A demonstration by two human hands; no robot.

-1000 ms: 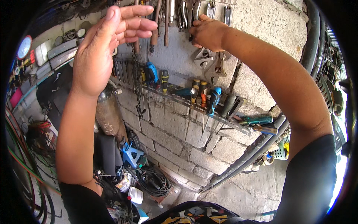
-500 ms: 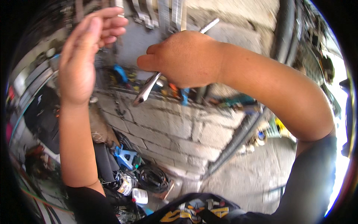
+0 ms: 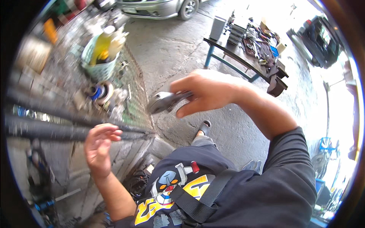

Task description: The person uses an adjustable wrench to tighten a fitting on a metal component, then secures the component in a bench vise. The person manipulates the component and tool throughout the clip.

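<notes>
Gripping a grey metal tool (image 3: 161,103), your right hand (image 3: 211,91) reaches across the middle of the head view. Its fingers and thumb are wrapped around one end of the tool, and the fat end pokes out to the left, above the grey floor (image 3: 239,123). You can't tell just what kind of tool it is. Your left hand (image 3: 99,150) is lower down, off to the left, well apart from the right one. Its fingers are loose and a little bent. It looks near some dark pipes (image 3: 45,127), but you can't tell if it touches them. Past the pipes sits a pale green basket (image 3: 99,71) with a yellow bottle (image 3: 99,46) in it, and a blue and white roll (image 3: 98,92) lies near the basket. Farther off, a worktop (image 3: 224,48) with blue legs (image 3: 209,56) carries lots of metal parts (image 3: 262,49). A silver car (image 3: 152,10) is at the top. You wear a black shirt (image 3: 273,182), and a grey shoe (image 3: 205,128) shows below your right hand.
</notes>
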